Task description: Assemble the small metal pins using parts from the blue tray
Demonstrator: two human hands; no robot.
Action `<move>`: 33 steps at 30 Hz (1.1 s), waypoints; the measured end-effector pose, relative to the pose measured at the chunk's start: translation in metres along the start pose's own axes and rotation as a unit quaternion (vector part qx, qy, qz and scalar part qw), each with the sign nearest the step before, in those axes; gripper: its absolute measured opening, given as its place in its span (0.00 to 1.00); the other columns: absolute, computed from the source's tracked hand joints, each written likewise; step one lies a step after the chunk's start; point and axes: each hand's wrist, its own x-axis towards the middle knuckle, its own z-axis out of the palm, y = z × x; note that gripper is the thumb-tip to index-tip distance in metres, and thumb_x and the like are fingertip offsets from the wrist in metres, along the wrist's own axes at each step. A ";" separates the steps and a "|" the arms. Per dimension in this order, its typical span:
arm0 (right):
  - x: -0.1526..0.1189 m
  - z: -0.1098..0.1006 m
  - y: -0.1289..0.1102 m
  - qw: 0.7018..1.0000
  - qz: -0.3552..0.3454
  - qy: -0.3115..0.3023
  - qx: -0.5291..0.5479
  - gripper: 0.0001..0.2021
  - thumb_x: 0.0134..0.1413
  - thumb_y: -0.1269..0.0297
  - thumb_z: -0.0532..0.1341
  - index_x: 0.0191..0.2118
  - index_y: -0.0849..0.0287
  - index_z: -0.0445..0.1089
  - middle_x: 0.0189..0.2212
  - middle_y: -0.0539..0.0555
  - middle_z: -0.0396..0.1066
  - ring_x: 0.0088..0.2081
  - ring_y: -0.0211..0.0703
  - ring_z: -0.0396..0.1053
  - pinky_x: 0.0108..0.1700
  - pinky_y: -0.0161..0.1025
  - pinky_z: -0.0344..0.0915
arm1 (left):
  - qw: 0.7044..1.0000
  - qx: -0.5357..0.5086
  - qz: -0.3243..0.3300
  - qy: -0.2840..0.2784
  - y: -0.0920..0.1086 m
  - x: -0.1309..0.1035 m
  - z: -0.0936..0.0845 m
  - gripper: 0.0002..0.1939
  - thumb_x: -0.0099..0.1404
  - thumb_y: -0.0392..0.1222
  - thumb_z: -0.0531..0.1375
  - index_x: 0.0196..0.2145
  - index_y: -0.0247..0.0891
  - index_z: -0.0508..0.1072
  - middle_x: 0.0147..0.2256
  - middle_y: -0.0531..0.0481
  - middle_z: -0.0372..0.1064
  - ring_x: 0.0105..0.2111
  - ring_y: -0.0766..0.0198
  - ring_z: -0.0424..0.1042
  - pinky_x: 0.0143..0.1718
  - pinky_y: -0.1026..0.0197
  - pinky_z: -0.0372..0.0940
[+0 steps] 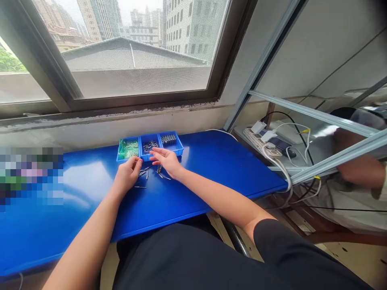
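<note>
A blue parts bin with three compartments sits at the back of the blue table. Pale small pieces and a green bag fill its left compartment. Slim dark metal pins lie in the middle one, and short grey cylinders stand in rows on the right. My left hand is pinched closed by the bin's front left; whatever is in its fingertips is too small to name. My right hand has its fingers stretched out before the middle compartment. Several loose metal pins lie on the table between and below my hands.
Behind the table are a wall and a window. A metal frame rises at the right, with a power strip, plugs and white cables beside it. Another person's arm shows blurred at far right.
</note>
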 end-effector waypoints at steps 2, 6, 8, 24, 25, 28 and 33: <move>-0.003 -0.002 0.000 0.993 -0.056 -0.023 -0.104 0.09 0.56 0.66 0.64 0.42 0.60 0.75 0.38 0.55 0.79 0.34 0.38 0.75 0.35 0.37 0.73 | 1.000 -0.003 0.005 -0.004 0.000 0.000 0.000 0.14 0.69 0.51 0.53 0.35 0.38 0.71 0.21 0.56 0.62 0.20 0.68 0.59 0.25 0.64 0.55; -0.012 -0.003 0.000 0.908 -0.212 -0.104 -0.346 0.07 0.56 0.70 0.62 0.38 0.59 0.77 0.37 0.55 0.78 0.38 0.42 0.74 0.45 0.42 0.71 | 1.000 -0.005 0.011 -0.005 -0.001 0.000 0.001 0.14 0.69 0.51 0.53 0.35 0.38 0.71 0.21 0.56 0.64 0.21 0.68 0.60 0.25 0.64 0.55; -0.015 -0.003 0.001 0.863 -0.266 -0.151 -0.403 0.09 0.56 0.73 0.62 0.40 0.59 0.77 0.39 0.55 0.79 0.42 0.44 0.73 0.49 0.44 0.69 | 1.000 -0.007 0.010 -0.005 -0.002 0.001 0.002 0.15 0.69 0.51 0.53 0.34 0.38 0.71 0.22 0.55 0.65 0.21 0.67 0.61 0.26 0.64 0.56; -0.011 -0.008 0.006 0.751 -0.315 -0.271 -0.513 0.09 0.58 0.76 0.61 0.42 0.62 0.76 0.45 0.58 0.78 0.48 0.46 0.73 0.55 0.46 0.65 | 1.000 -0.018 0.005 -0.016 0.000 -0.001 0.002 0.15 0.68 0.51 0.54 0.34 0.38 0.72 0.23 0.54 0.68 0.22 0.67 0.63 0.27 0.63 0.57; -0.011 -0.008 0.006 0.750 -0.313 -0.270 -0.517 0.09 0.58 0.76 0.60 0.42 0.62 0.76 0.44 0.58 0.78 0.47 0.46 0.72 0.54 0.45 0.65 | 1.000 -0.018 0.003 -0.017 0.000 0.000 0.002 0.15 0.68 0.51 0.54 0.35 0.38 0.72 0.23 0.54 0.68 0.22 0.67 0.63 0.27 0.63 0.57; -0.010 -0.008 0.006 0.749 -0.305 -0.270 -0.523 0.10 0.57 0.78 0.60 0.41 0.62 0.76 0.42 0.57 0.79 0.45 0.45 0.72 0.53 0.44 0.66 | 1.000 -0.013 -0.004 -0.016 0.001 0.000 0.002 0.15 0.68 0.51 0.54 0.34 0.38 0.72 0.23 0.54 0.68 0.22 0.67 0.62 0.26 0.63 0.57; -0.009 -0.009 0.005 0.760 -0.300 -0.259 -0.515 0.11 0.57 0.79 0.59 0.41 0.62 0.77 0.40 0.58 0.79 0.42 0.45 0.71 0.50 0.45 0.67 | 1.000 -0.008 0.001 -0.016 -0.002 0.000 0.003 0.15 0.68 0.52 0.53 0.35 0.38 0.72 0.24 0.53 0.69 0.23 0.66 0.63 0.27 0.63 0.58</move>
